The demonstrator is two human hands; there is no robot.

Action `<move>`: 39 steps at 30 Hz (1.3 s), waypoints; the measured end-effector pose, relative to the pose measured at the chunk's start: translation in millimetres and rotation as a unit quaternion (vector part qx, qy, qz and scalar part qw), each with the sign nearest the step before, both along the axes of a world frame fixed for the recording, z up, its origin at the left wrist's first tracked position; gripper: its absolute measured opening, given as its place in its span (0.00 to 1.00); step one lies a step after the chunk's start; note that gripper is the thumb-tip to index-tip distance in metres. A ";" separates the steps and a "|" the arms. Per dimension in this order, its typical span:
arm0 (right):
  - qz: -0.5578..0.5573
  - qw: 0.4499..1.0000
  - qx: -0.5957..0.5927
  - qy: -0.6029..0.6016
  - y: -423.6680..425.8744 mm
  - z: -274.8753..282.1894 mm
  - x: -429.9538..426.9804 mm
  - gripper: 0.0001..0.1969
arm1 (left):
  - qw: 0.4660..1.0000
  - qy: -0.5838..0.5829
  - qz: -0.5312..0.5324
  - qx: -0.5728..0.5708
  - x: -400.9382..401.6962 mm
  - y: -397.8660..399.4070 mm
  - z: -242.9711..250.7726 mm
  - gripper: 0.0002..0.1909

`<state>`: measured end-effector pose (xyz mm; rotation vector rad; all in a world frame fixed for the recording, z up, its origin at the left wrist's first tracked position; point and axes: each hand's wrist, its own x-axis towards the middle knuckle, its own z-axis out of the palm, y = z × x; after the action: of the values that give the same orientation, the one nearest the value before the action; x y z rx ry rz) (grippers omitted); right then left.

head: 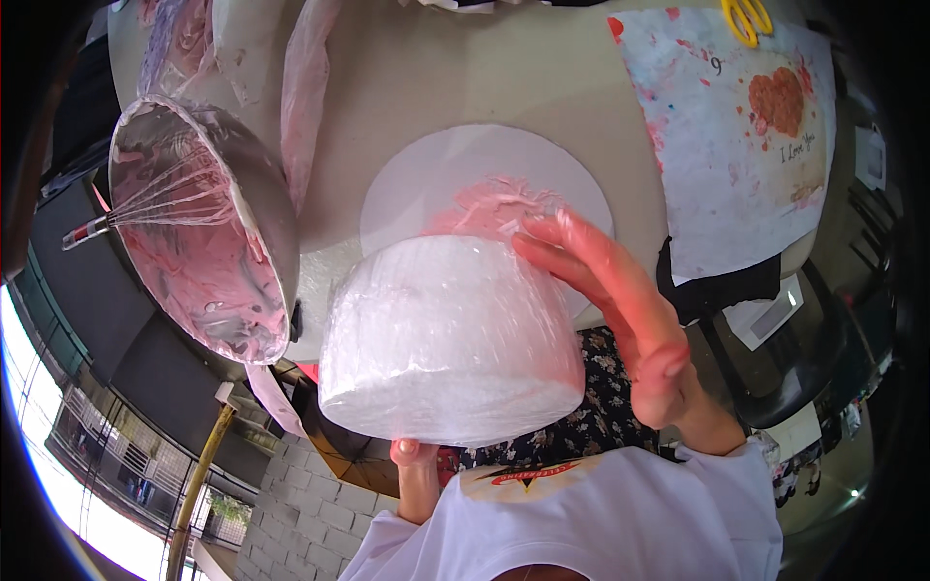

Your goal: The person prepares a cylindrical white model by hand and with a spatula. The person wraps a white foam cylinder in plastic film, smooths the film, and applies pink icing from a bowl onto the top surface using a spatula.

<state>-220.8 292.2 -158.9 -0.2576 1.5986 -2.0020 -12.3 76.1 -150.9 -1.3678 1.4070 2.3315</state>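
A white cylinder wrapped in clear plastic film (450, 327), perhaps a foam cake dummy, is tilted up before me. My left hand (413, 465) holds it from below, its thumb at the near lower edge and its other fingers hidden. Beside the cylinder's right side my right hand (639, 327) is raised and curved, slightly blurred. Its fingertips are close to the far right edge; whether they touch is unclear. Behind the cylinder lies a round white cake board (407, 181), with pink frosting (501, 203) smeared on its middle.
A metal mixing bowl (269, 167) coated in pink frosting leans at left, with a wire whisk (174, 192) in it. Pink-stained plastic bags (309, 94) lie behind. At right are a stained printed sheet (726, 181), yellow-handled scissors (748, 22) and black cloth (726, 290).
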 end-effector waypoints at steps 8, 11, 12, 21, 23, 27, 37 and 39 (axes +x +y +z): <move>-0.065 0.975 0.191 0.089 15.0 -5.8 -23.4 0.48 | 1.000 -0.002 -0.003 -0.008 2.6 -0.1 2.7 0.43; -0.140 0.961 0.190 0.144 33.7 -7.0 -16.8 0.48 | 1.000 -0.006 -0.008 -0.011 1.5 -0.3 4.0 0.44; -0.111 0.964 0.189 0.148 37.0 -2.7 -9.1 0.47 | 1.000 -0.008 -0.009 -0.014 1.1 -1.1 4.1 0.44; -0.119 0.988 0.069 0.072 16.8 0.3 39.2 0.33 | 0.999 -0.016 -0.033 -0.018 -6.7 -5.9 4.9 0.45; -0.087 0.993 0.073 0.042 10.7 -3.3 38.6 0.41 | 0.999 -0.014 -0.032 -0.026 -4.6 -6.9 7.2 0.45; -0.085 0.993 0.077 -0.033 3.3 -1.1 36.3 0.46 | 0.999 -0.019 -0.035 -0.030 -4.4 -8.4 8.0 0.46; -0.074 0.990 0.083 -0.092 1.9 1.0 13.7 0.41 | 0.999 -0.022 -0.029 -0.029 -2.5 -7.1 6.7 0.47; -0.061 0.992 0.073 -0.087 4.4 -0.2 3.7 0.38 | 0.999 -0.019 -0.024 -0.027 -0.3 -7.2 5.5 0.48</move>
<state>-217.1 296.6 -159.1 0.0713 1.6727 -1.9252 -12.6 68.9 -145.3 -1.3696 1.4854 2.2411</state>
